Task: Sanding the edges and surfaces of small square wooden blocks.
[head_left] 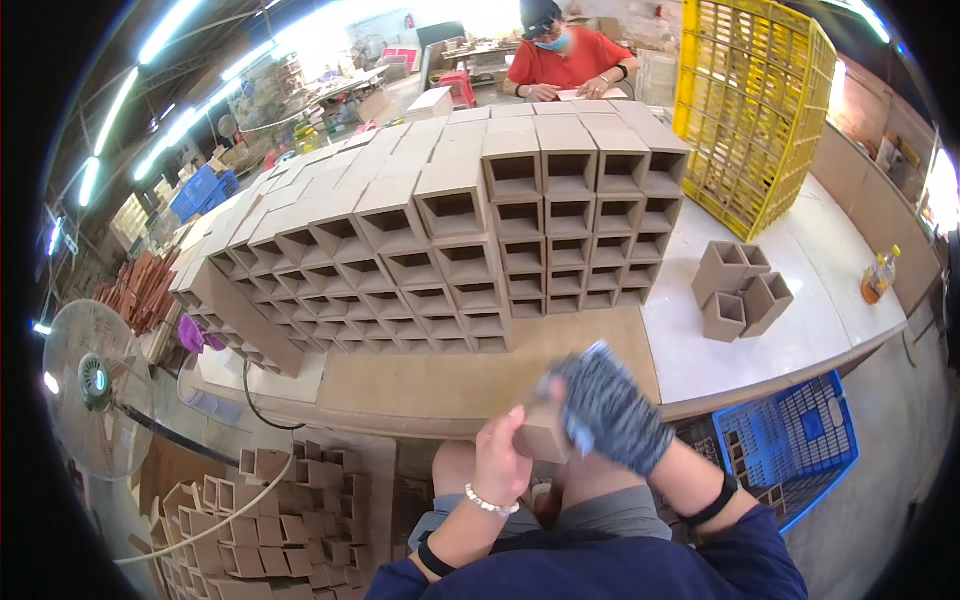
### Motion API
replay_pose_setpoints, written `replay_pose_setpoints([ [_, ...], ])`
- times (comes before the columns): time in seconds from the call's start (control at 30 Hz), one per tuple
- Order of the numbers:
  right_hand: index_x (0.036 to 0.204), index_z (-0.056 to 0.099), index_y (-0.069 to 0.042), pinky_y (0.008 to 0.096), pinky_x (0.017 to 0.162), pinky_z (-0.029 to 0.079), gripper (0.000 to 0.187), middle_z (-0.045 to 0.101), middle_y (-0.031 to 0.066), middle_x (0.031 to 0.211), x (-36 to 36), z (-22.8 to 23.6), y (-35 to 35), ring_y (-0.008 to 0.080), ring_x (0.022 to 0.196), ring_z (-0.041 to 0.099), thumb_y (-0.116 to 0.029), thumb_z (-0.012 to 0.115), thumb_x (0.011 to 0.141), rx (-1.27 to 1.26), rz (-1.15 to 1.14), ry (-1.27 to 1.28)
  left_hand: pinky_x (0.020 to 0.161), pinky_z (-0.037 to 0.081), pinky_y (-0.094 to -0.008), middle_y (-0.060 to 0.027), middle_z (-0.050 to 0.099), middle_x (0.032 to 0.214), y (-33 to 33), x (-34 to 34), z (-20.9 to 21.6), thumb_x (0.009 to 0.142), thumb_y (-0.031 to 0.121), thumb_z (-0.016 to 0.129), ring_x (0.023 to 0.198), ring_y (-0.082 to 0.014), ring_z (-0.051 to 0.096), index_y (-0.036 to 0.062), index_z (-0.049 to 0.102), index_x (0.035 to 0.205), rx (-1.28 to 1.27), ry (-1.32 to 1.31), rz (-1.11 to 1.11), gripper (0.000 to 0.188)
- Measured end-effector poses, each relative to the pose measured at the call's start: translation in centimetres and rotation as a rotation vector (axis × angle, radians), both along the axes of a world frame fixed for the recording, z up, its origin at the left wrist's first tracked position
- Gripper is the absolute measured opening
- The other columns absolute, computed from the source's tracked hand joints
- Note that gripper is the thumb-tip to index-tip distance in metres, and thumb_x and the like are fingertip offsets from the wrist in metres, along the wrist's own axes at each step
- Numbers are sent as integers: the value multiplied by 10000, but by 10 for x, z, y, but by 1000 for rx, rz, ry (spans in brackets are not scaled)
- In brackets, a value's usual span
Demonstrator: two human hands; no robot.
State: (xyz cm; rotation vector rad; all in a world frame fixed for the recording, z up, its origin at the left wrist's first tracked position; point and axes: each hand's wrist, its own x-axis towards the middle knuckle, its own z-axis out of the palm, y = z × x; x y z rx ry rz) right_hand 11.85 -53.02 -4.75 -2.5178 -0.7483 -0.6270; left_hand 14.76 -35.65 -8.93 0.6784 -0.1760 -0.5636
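In front of my lap, my bare left hand [503, 452] grips a small brown square box [545, 432], its fingers closed around the near left side. A bead bracelet circles that wrist. My right hand [612, 408], in a grey knitted glove, is pressed against the far right side of the same box. Its fingers are curled and smeared by motion. Pale blue-white edges of something show at the glove, too blurred to name. Beyond the hands, stacked brown open-ended boxes [440, 262] form a wall across the table [570, 372].
Several loose boxes [742, 290] stand at right, near a bottle [879, 276] and an upright yellow crate [750, 110]. A blue crate [790, 450] sits below the table's right edge. More boxes [270, 530] pile up lower left, near a fan [95, 380]. A person in red [570, 62] works opposite.
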Motion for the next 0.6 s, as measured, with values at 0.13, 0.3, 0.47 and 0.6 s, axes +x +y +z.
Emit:
replay_pose_setpoints([
  [0.13, 1105, 484, -60, 440, 893, 382, 312, 530, 113, 1093, 5, -6, -24, 295, 981, 520, -102, 492, 797, -159, -445, -147, 811, 431, -329, -94, 602, 965, -8, -2, 22, 843, 149, 488, 897, -179, 566, -38, 550, 960, 63, 133, 123, 229],
  [0.3, 1152, 496, -80, 394, 963, 328, 389, 520, 107, 1141, -10, 7, 11, 272, 1113, 459, -154, 484, 770, -78, -122, -93, 829, 426, -337, -103, 581, 1010, 2, 5, -5, 822, 133, 490, 932, -195, 552, -42, 552, 971, -70, -100, -3, 238],
  [0.47, 1101, 510, -38, 426, 917, 360, 300, 548, 150, 1082, 9, 11, -16, 295, 1016, 515, -122, 462, 817, -50, -472, 35, 828, 430, -334, -111, 590, 1013, -2, 0, 9, 811, 217, 488, 951, -202, 552, -44, 553, 1005, 116, -79, 146, 332],
  [0.6, 1136, 509, -107, 465, 943, 328, 349, 517, 124, 1150, -22, 28, 38, 276, 1059, 493, -148, 485, 790, -100, -95, -202, 845, 421, -344, -107, 578, 1028, 4, 7, -4, 798, 144, 504, 967, -194, 537, -52, 556, 975, 11, -13, 90, 269],
])
